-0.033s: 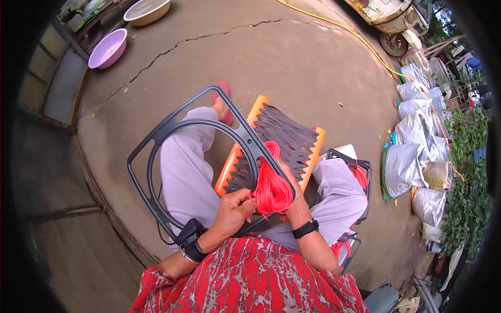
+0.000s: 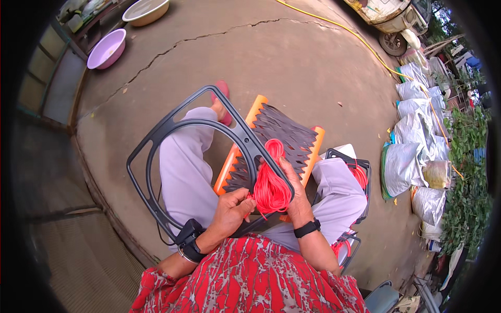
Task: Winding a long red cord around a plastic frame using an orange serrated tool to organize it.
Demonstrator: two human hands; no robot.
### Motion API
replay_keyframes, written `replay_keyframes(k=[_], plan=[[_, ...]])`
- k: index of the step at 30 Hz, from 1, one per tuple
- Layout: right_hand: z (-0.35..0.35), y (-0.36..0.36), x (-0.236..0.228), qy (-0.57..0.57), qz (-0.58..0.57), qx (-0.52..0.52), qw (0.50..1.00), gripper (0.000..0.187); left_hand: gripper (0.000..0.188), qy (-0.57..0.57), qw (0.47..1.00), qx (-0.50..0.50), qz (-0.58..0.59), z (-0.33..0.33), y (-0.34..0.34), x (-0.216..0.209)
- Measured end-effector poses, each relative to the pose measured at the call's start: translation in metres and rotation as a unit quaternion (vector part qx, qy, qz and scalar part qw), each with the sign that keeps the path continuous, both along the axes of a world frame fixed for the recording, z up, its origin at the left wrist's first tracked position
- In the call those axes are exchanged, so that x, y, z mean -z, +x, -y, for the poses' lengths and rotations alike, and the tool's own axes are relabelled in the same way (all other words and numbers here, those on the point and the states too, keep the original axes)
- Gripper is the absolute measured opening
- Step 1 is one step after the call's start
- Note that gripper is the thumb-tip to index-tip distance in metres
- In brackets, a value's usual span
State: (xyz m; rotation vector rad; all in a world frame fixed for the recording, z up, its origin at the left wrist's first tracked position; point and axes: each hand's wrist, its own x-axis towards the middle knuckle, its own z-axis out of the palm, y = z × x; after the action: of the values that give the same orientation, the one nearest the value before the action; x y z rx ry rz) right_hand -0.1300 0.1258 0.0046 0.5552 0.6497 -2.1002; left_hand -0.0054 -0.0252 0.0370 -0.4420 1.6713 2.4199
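Note:
A bundle of thin red cord [image 2: 270, 190], gathered in a hank with a small loop at its top, lies over one corner of a dark grey plastic frame [image 2: 237, 129]. The frame has a round ring inside it and rests tilted across my lap. My right hand [image 2: 296, 195] is closed round the right side of the hank and the frame's corner. At the hank's lower left, my left hand [image 2: 235, 207] pinches the red cord, finger and thumb together. Part of the frame is hidden behind the hank and hands.
Before my knees stands a stool with orange rails [image 2: 255, 110] and dark woven straps [image 2: 284, 133]. Beside my right leg are more dark frames with red cord [image 2: 360, 177]. White sacks [image 2: 404, 164] line the right; a purple basin [image 2: 108, 49] sits far left. A yellow hose [image 2: 339, 24] crosses the ground.
My right thumb has lifted and straightened slightly along the hank, and its top loop shows rounder. My left hand keeps its pinch in nearly the same place.

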Motion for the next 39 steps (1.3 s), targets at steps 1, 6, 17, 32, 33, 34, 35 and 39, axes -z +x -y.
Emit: replay_keyframes(k=[1,6,17,32,33,34,35,39], plan=[[-0.014,-0.004,0.012,0.002,-0.002,0.007,1.0,0.04,0.019,0.017,1.0,-0.006,-0.001,0.002,-0.001,-0.004],[-0.034,-0.011,0.005,0.144,-0.13,0.175,0.965,0.03,0.022,0.047,0.997,-0.049,0.033,0.013,-0.011,-0.02],[-0.072,0.032,-0.105,0.314,-0.316,0.078,0.892,0.043,0.017,0.021,0.995,-0.08,0.055,0.007,-0.018,0.0],[0.023,0.033,-0.09,0.57,-0.551,-0.085,0.604,0.051,0.023,-0.068,0.994,-0.081,0.012,-0.01,-0.021,0.008],[0.024,0.036,-0.087,0.607,-0.589,-0.088,0.526,0.05,0.023,-0.076,0.994,-0.081,0.024,-0.01,-0.021,0.007],[0.026,0.037,-0.087,0.614,-0.598,-0.079,0.509,0.051,0.023,-0.09,0.993,-0.079,0.02,-0.008,-0.021,0.015],[0.025,0.039,-0.087,0.615,-0.599,-0.079,0.507,0.051,0.023,-0.088,0.993,-0.079,0.018,-0.008,-0.021,0.014],[0.022,0.046,-0.078,0.601,-0.572,-0.045,0.556,0.051,0.023,-0.066,0.994,-0.077,0.041,-0.008,-0.023,0.011]])
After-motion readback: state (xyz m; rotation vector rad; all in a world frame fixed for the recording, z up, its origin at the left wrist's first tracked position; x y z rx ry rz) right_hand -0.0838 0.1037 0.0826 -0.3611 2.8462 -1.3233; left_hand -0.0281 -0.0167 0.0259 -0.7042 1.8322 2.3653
